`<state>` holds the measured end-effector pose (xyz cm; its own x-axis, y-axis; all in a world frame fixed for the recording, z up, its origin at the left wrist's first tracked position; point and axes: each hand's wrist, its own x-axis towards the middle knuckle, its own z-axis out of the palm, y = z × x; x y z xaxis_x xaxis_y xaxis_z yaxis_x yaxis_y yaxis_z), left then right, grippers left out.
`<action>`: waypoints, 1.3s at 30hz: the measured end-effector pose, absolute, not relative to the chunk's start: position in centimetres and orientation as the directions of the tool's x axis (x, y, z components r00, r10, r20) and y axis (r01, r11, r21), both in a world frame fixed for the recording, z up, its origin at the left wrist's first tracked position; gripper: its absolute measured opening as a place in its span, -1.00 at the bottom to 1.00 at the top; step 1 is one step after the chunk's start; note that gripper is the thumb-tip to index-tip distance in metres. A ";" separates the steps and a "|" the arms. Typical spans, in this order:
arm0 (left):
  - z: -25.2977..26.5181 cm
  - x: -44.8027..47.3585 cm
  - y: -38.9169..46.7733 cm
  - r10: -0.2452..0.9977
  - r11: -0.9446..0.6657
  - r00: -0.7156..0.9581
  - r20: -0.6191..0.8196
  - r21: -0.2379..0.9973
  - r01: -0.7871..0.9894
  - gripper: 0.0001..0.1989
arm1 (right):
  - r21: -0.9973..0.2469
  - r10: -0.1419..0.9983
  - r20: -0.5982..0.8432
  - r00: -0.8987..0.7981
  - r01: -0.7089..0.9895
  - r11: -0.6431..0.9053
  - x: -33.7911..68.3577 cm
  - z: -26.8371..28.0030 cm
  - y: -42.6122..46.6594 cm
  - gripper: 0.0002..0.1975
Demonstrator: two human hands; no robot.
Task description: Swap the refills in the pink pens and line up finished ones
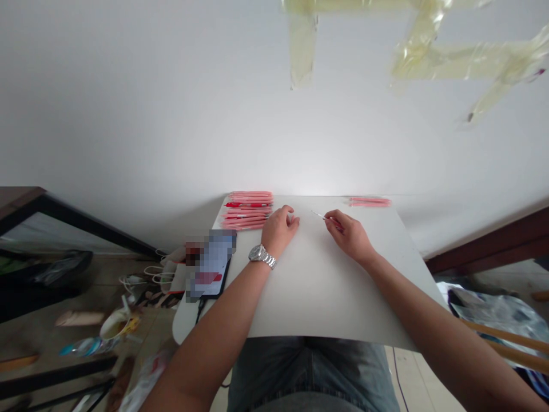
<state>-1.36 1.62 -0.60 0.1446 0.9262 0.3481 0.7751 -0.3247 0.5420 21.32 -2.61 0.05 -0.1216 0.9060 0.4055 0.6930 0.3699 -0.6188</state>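
Note:
My right hand (346,233) is closed around a slim pen (318,214), whose thin pale end points left past my fingertips; a bit of pink shows between the fingers. My left hand (280,226), with a metal watch (262,256) on the wrist, has its thumb and index finger apart and nothing visible between them. Right beside that hand lies a stack of pink pens (249,220), with a brighter red pen (247,205) among them. A few more pink pens (369,202) rest at the table's back right, beyond my right hand.
The white table (317,297) stands against a wall. A phone (214,266), partly pixelated, lies at its left edge with a cable attached. On the floor to the left are a cup (115,324) and a plastic bottle (88,346). Plastic bags (497,312) lie at right.

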 end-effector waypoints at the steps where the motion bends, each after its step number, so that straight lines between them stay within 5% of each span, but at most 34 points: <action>1: -0.6 -1.4 1.6 0.924 -0.328 0.144 0.355 0.540 0.775 -0.84 | -0.619 0.906 0.406 -0.122 0.692 0.371 21.3 0.0 -2.6 -0.80; 10: -0.5 -1.4 1.7 0.892 -0.391 0.119 0.435 0.615 0.685 -0.87 | -0.621 0.909 0.398 -0.126 0.692 0.367 21.4 0.1 -2.7 -0.80; 16: 0.3 -0.9 1.3 0.860 -0.506 0.154 0.486 0.780 0.368 -0.79 | -0.632 0.912 0.385 -0.142 0.679 0.373 21.3 0.2 -2.8 -0.80; 26: 0.0 0.1 0.8 0.886 -0.417 0.244 0.395 0.908 0.041 -0.75 | -0.626 0.897 0.401 -0.188 0.659 0.418 21.2 0.4 -2.9 -0.81; 39: -0.3 0.4 1.0 0.895 -0.361 0.280 0.346 0.933 0.000 -0.78 | -0.625 0.883 0.411 -0.227 0.635 0.454 21.1 0.4 -3.0 -0.79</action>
